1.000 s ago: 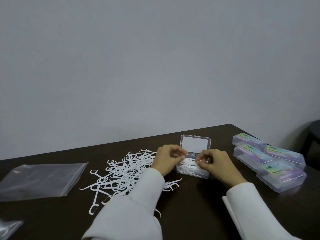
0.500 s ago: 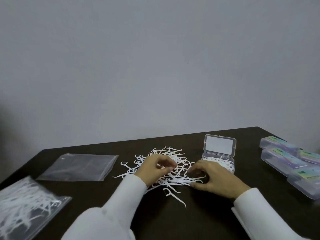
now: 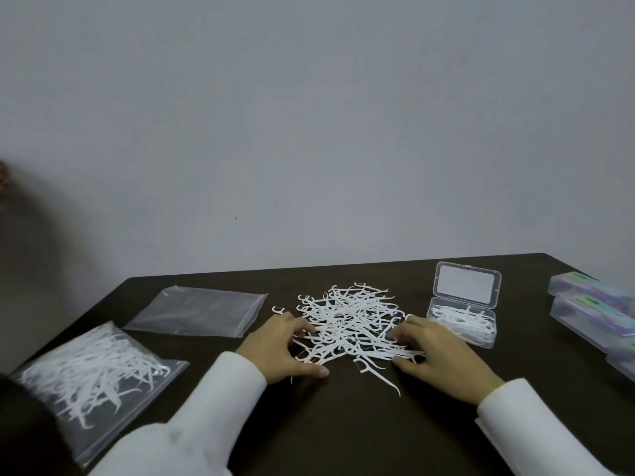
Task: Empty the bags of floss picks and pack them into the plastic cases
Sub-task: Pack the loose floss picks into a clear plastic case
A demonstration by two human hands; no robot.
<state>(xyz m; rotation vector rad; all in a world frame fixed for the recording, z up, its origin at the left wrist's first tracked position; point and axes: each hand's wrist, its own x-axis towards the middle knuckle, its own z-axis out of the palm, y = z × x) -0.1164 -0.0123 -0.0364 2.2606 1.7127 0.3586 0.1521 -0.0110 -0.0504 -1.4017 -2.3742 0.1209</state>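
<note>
Grip: L hand point(image 3: 282, 341) & R hand point(image 3: 433, 348) spread on picks point(image 3: 350, 321); open case point(image 3: 462, 322) part-filled, 1 bag point(image 3: 196, 310) empty, 1 full bag point(image 3: 92, 369) left.

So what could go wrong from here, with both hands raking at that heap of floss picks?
1. The loose pile is tangled, so the left hand and right hand may lift an uneven clump and drop some.
2. One stray pick lies toward the near side of the table and could be missed.
3. The open case already holds picks; overfilling might stop its upright lid from closing.
</note>
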